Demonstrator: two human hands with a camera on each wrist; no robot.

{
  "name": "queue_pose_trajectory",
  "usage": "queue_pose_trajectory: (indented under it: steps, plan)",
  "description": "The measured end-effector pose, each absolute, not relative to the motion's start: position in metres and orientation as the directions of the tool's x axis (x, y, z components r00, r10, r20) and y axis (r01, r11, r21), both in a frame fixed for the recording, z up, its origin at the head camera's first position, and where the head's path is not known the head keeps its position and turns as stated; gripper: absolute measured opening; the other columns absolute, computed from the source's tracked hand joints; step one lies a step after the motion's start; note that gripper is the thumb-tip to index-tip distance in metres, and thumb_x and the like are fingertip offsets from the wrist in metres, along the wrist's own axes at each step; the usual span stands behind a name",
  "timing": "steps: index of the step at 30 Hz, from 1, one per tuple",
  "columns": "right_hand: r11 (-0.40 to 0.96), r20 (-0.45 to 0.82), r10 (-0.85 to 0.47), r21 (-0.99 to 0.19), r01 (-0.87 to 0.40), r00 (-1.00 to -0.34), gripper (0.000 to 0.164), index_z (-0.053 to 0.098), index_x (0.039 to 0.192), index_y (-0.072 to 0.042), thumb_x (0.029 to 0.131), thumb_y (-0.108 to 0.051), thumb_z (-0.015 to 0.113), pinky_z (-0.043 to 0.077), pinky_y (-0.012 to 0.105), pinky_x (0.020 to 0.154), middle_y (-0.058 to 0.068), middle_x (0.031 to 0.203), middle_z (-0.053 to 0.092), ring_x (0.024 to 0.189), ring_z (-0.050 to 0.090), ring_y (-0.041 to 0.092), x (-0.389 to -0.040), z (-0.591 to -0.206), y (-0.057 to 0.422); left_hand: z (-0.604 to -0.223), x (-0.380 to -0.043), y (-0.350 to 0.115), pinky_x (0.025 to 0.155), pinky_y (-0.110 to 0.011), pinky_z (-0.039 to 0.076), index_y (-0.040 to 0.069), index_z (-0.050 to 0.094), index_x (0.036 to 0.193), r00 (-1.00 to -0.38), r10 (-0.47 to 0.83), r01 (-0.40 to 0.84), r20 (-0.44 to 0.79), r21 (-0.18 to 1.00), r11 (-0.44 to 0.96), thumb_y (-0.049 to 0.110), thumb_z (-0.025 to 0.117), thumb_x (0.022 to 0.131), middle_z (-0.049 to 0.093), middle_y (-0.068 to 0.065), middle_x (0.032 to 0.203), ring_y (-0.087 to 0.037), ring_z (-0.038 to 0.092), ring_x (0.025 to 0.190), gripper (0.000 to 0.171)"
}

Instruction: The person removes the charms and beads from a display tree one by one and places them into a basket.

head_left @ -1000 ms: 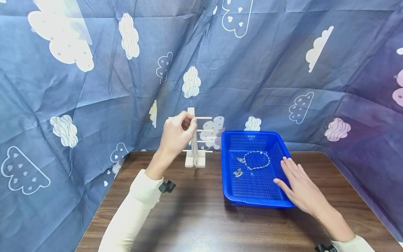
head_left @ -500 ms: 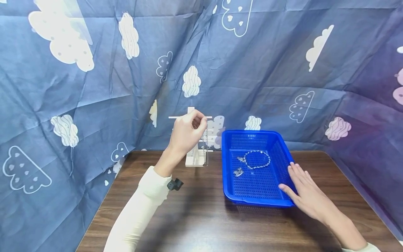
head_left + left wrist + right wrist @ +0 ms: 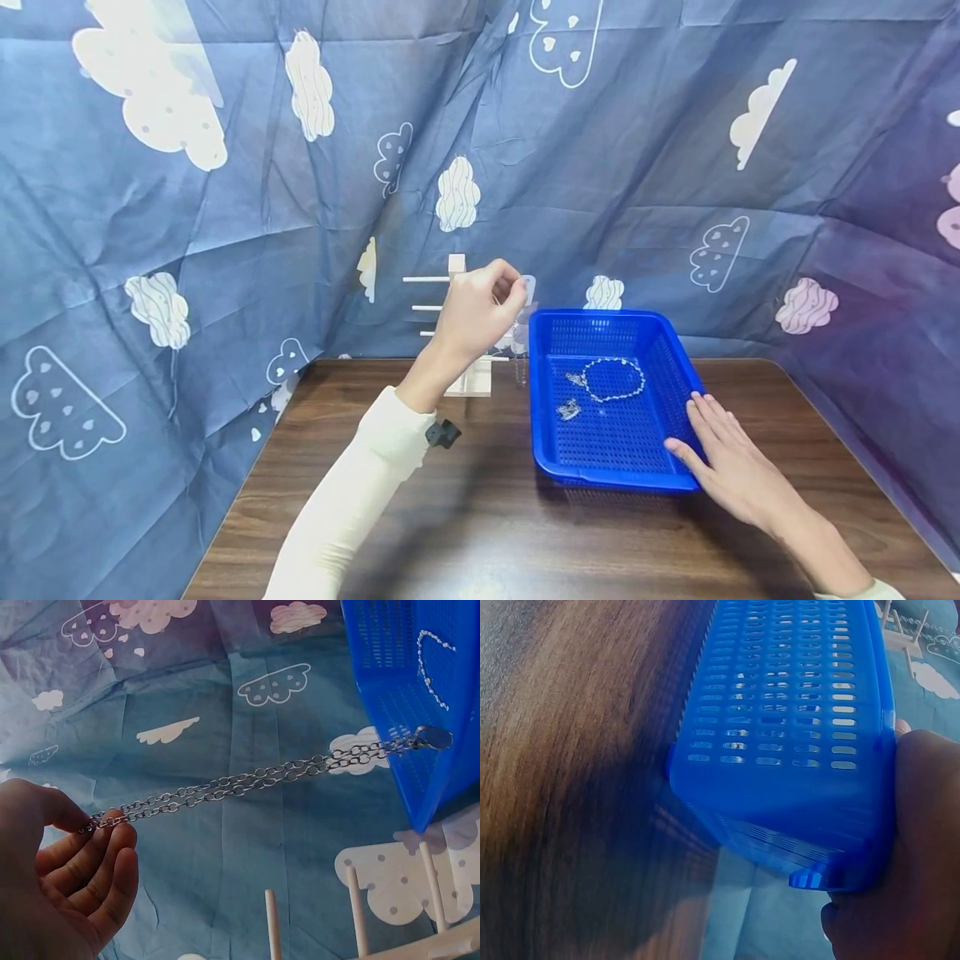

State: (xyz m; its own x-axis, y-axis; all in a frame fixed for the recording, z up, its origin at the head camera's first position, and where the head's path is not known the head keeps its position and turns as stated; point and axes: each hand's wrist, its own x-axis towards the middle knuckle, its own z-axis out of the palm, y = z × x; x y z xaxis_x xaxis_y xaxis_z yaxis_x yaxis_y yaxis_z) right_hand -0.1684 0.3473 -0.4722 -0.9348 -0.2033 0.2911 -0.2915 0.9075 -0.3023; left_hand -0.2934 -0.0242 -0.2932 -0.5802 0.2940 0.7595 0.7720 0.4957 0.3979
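My left hand (image 3: 480, 308) pinches a silver chain necklace (image 3: 238, 789) by its end between thumb and fingers. The chain hangs doubled, with a flat shiny pendant (image 3: 435, 737) at its lower end. Just behind and left of this hand stands a white jewelry stand (image 3: 457, 265) with thin side pegs, partly hidden by the hand. My right hand (image 3: 731, 467) rests on the right rim of a blue plastic basket (image 3: 622, 481), its fingers laid out straight. Inside the basket are a bead-like silver necklace (image 3: 642, 381) spread in a loop and a small heap of silver chain (image 3: 568, 409).
The basket and stand are on a brown wooden table (image 3: 480, 517), the stand left of the basket. A blue cloth (image 3: 637, 150) with cloud prints hangs behind the table. Another small silver clump (image 3: 575, 379) lies beside the loop in the basket.
My left hand has moved right, from the stand's post past its right pegs toward the basket, carrying the necklace. My right hand has shifted slightly outward along the rim.
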Motion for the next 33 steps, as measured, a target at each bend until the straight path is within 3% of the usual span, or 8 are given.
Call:
queue_pose_trajectory:
  steps: [22, 33]
  plan:
    - [0.910, 0.309, -0.186, -0.304, -0.282, -0.933, 0.080, 0.032, 0.159, 0.016, 0.110, -0.041, 0.058, -0.019, 0.021, 0.131, 0.038, 0.168, 0.028, 0.166, 0.007, 0.043, -0.169, -0.478, 0.347, -0.284, -0.286, 0.031, 0.062, -0.018, 0.049, 0.011, 0.075, 0.097, -0.605, 0.401, 0.776, 0.688, 0.398, 0.488, 0.018, 0.063, 0.102, 0.074, 0.001, 0.078, -0.010, 0.064, 0.069, 0.015]
    - [0.909, 0.317, -0.182, -0.306, -0.282, -0.931, 0.079, 0.033, 0.159, 0.016, 0.110, -0.041, 0.057, -0.018, 0.022, 0.131, 0.038, 0.167, 0.029, 0.166, 0.008, 0.043, -0.169, -0.480, 0.347, -0.305, -0.292, 0.058, 0.058, -0.012, 0.045, 0.017, 0.074, 0.095, -0.629, 0.494, 0.768, 0.601, 0.379, 0.516, 0.020, 0.063, 0.102, 0.071, 0.010, 0.075, -0.001, 0.060, 0.062, 0.014]
